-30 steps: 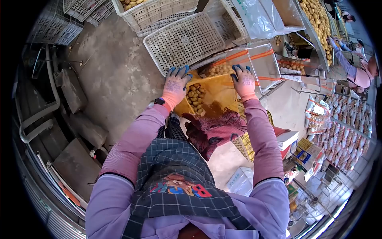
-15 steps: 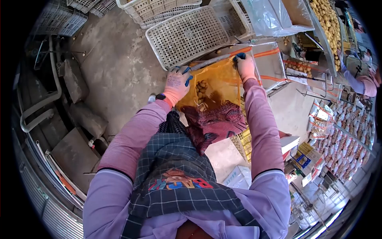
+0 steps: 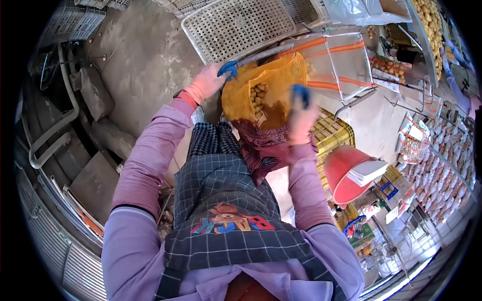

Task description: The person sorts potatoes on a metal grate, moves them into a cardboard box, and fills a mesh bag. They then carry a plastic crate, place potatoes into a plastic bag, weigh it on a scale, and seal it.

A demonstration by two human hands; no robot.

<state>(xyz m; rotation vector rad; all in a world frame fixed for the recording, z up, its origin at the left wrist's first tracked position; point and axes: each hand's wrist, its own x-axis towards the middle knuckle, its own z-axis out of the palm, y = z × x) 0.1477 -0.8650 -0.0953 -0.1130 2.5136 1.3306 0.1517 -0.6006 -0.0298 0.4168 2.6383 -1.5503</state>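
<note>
A yellow mesh bag (image 3: 278, 75) hangs in front of me with its mouth spread, showing small round yellow-brown produce (image 3: 259, 98) inside. Dark red patterned material (image 3: 263, 150) hangs beneath it against my checked apron. My left hand (image 3: 207, 83), in a pink glove with blue fingertips, is at the bag's upper left edge with its fingers bent together. What they pinch is hidden. Over the bag's right side is my right hand (image 3: 303, 118), gloved alike and smeared by motion, its blue fingertips pointing up.
A pale perforated crate (image 3: 238, 27) stands ahead. To the right are an orange-striped clear bag on a frame (image 3: 346, 65), a yellow crate (image 3: 332, 131) and a red bucket (image 3: 344, 170) with white sheets on it. A person's sleeve (image 3: 454, 80) shows at far right.
My right hand has left the bag's upper right corner and come down toward me. My left hand has shifted up and left. The bag's mouth has slackened, and the red bucket has come into view.
</note>
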